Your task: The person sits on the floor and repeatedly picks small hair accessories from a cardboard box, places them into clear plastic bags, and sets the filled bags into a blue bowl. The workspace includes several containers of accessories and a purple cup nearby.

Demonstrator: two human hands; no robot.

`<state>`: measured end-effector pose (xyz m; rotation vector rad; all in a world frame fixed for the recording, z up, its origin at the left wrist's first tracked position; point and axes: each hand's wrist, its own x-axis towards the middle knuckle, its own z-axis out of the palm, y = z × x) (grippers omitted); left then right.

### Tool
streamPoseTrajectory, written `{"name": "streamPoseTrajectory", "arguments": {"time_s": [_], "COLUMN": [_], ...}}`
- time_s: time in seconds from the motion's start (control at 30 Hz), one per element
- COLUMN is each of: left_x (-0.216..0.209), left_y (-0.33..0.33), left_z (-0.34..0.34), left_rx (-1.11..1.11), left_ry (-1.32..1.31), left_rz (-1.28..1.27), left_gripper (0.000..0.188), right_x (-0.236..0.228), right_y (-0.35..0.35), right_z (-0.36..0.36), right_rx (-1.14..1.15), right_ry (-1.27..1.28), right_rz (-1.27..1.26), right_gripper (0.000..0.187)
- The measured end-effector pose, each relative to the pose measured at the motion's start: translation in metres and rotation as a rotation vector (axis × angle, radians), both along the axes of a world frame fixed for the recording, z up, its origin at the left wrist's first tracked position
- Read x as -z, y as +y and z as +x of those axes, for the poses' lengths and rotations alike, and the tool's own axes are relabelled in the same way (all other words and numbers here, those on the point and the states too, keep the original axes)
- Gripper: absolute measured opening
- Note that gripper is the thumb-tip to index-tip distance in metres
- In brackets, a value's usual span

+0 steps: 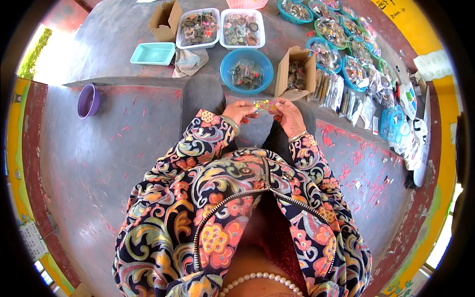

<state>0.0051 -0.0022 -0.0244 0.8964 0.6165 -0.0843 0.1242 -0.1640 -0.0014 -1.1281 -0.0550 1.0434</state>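
Observation:
Between my two hands, just above my knees, is a small clear packet with yellow, green and red bits (265,105). My left hand (239,112) pinches its left end with the fingers closed. On the right end, the fingertips and thumb of my right hand (290,118) are closed too. What exactly lies inside the packet is too small to make out. Right beyond the hands stands a round blue basin (227,74) holding several small clear packets. Close to my right hand, an open cardboard box (310,74) contains dark items in plastic.
Two white trays (220,34) of packets, a turquoise basket (153,53), a grey cloth (190,62) and another cardboard box (165,21) occupy the raised ledge. Filled blue and green baskets (316,40) crowd the far right. A purple basin (88,101) sits at left.

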Motion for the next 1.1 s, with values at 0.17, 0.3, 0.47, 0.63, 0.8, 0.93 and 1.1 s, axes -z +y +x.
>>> {"name": "streamPoseTrajectory", "arguments": {"time_s": [0.17,0.3,0.47,0.63,0.8,0.93,1.1], "left_x": [0.005,0.007,0.005,0.012,0.005,0.006,0.000], "left_y": [0.002,0.002,-0.001,0.001,-0.001,-0.002,-0.004], "left_z": [0.000,0.002,0.002,0.002,0.003,0.003,0.002], "left_rx": [-0.089,-0.170,-0.144,-0.141,-0.169,-0.180,-0.140], "left_ry": [-0.036,-0.073,-0.038,-0.058,-0.017,-0.037,-0.038], "left_rz": [0.009,-0.064,-0.147,-0.153,-0.198,-0.282,-0.283], "left_gripper": [0.016,0.015,0.012,0.009,0.008,0.011,0.013], "right_x": [0.006,0.006,0.008,0.009,0.014,0.014,0.022], "right_y": [-0.002,0.006,0.010,0.011,0.010,0.012,0.014], "right_z": [-0.001,-0.014,-0.023,-0.025,-0.027,-0.030,-0.033], "right_rx": [-0.181,-0.233,-0.165,-0.142,-0.111,-0.053,-0.002], "right_ry": [-0.081,-0.112,-0.121,-0.140,-0.182,-0.254,-0.306], "right_rz": [-0.041,-0.098,-0.120,-0.120,-0.105,-0.097,-0.116], "right_gripper": [0.013,0.012,0.014,0.013,0.012,0.010,0.011]}}
